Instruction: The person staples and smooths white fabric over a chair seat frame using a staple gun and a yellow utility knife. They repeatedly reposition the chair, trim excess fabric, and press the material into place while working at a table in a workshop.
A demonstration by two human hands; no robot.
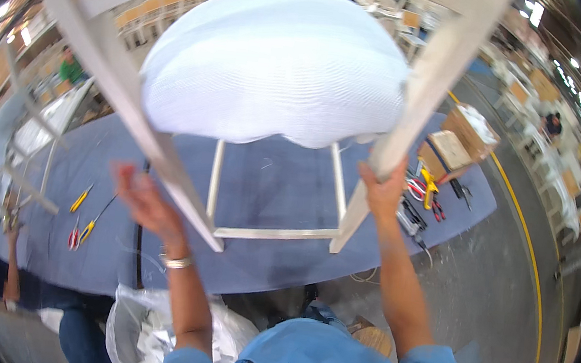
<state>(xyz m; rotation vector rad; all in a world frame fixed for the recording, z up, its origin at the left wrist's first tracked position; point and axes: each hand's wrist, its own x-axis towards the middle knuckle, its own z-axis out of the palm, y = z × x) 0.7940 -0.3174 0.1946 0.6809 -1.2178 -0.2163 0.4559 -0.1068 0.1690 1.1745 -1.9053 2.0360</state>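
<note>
A pale wooden chair [433, 61] stands on the grey-blue covered table [259, 267] in front of me, its back frame towards me. White fabric covers its seat [282, 66], with a wavy lower edge on the near side. My right hand [384, 189] is closed around the right back leg, just below seat height. Beside the left back leg, my left hand [148, 201] is raised with its fingers apart and slightly blurred. It holds nothing, and I cannot tell whether it brushes the leg.
Left on the table lie a yellow cutter [81, 198], red-handled snips [74, 237] and a yellow-handled screwdriver [88, 230]. At right are a staple gun [411, 220], red pliers [438, 211] and cardboard boxes [444, 156]. A white bag [123, 327] sits below; a co-worker's arm [13, 261] reaches in left.
</note>
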